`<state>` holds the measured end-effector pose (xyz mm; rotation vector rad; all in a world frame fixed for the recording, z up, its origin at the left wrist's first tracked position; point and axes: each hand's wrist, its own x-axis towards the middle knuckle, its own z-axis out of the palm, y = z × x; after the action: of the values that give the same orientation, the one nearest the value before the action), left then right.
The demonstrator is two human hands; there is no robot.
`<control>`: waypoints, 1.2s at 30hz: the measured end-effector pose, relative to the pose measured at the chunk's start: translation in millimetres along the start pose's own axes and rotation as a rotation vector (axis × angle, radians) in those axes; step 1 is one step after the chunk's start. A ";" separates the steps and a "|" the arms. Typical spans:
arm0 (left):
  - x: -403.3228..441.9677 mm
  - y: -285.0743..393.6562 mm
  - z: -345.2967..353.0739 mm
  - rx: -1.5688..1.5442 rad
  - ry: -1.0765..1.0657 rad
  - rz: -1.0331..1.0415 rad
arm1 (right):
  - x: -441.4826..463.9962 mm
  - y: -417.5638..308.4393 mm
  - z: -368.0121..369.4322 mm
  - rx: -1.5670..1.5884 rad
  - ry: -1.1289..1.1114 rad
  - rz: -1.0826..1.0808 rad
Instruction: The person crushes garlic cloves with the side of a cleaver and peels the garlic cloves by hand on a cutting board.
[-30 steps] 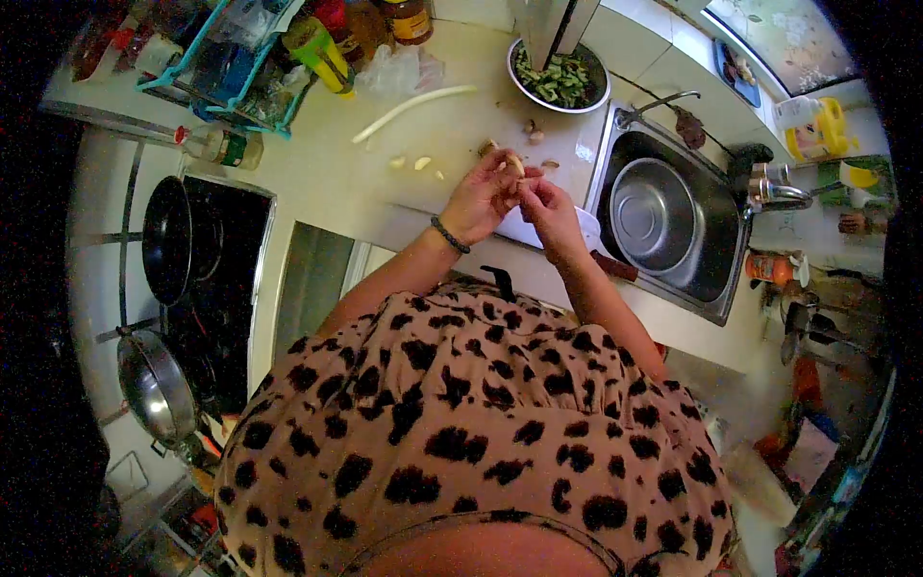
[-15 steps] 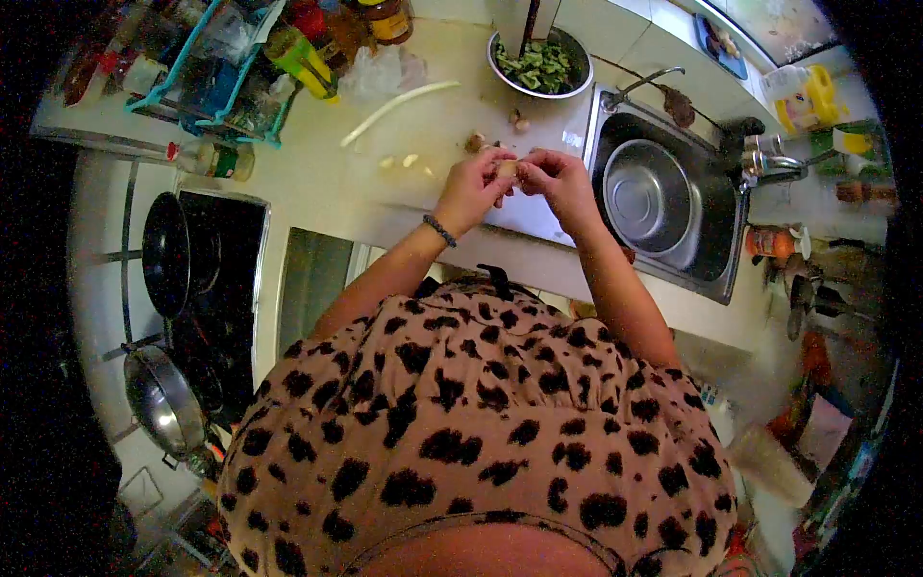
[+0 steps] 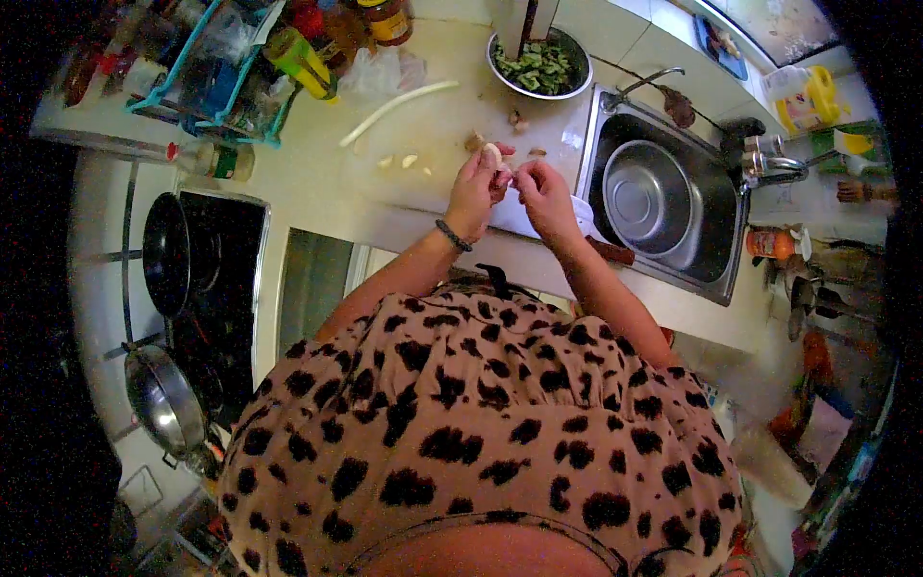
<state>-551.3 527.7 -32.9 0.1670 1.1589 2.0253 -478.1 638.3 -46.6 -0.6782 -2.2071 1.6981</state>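
My left hand (image 3: pixel 469 197), with a dark beaded bracelet on the wrist, grips a pale garlic clove (image 3: pixel 492 155) between thumb and fingers. Close beside it, my right hand (image 3: pixel 546 198) is pinched; whatever sits between its fingertips is too small to make out. Several peeled garlic cloves (image 3: pixel 409 161) lie on the cutting board (image 3: pixel 370 183) to the left. Bits of garlic and skin (image 3: pixel 519 120) are scattered beyond my hands. Under my right forearm lies a knife with a brown handle (image 3: pixel 611 252), its pale blade partly hidden by my hands.
A white stalk (image 3: pixel 399 106) lies across the back of the board. Behind stands a metal bowl of chopped greens (image 3: pixel 543 72). The sink (image 3: pixel 711 240) with a steel basin (image 3: pixel 649 197) is right. A stove with a black pan (image 3: pixel 165 255) is left, below a blue rack (image 3: pixel 197 72).
My hands have parted slightly, the right one shifting down. The clove in my left hand now shows more, and the knife handle has come into view beside my right forearm.
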 end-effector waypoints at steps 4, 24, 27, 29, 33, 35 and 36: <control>1.9 2.5 -7.0 -0.093 -0.059 -0.092 | 2.7 -9.3 -11.8 0.040 0.080 -0.138; 10.7 14.2 -16.3 0.436 -0.122 0.186 | 33.6 -25.0 -25.3 0.268 -0.265 0.006; 12.5 8.5 -14.5 0.515 -0.048 0.220 | 29.2 -21.0 -15.2 0.465 -0.196 0.009; 12.8 5.5 -12.6 0.496 -0.036 0.231 | 26.2 -22.3 -8.3 0.480 -0.141 -0.044; 9.3 -5.8 0.0 -0.104 0.052 0.055 | 23.9 -12.0 6.7 0.387 0.080 -0.093; 19.5 -8.5 3.6 -0.285 0.068 -0.003 | 15.8 0.0 13.8 0.162 0.088 -0.156; 27.1 -11.8 1.7 -0.468 0.090 -0.061 | 10.5 0.7 15.6 -0.063 0.089 -0.215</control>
<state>-562.6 550.7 -48.0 -0.1926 0.7035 2.2048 -494.5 631.0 -52.1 -0.5001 -2.1913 1.4707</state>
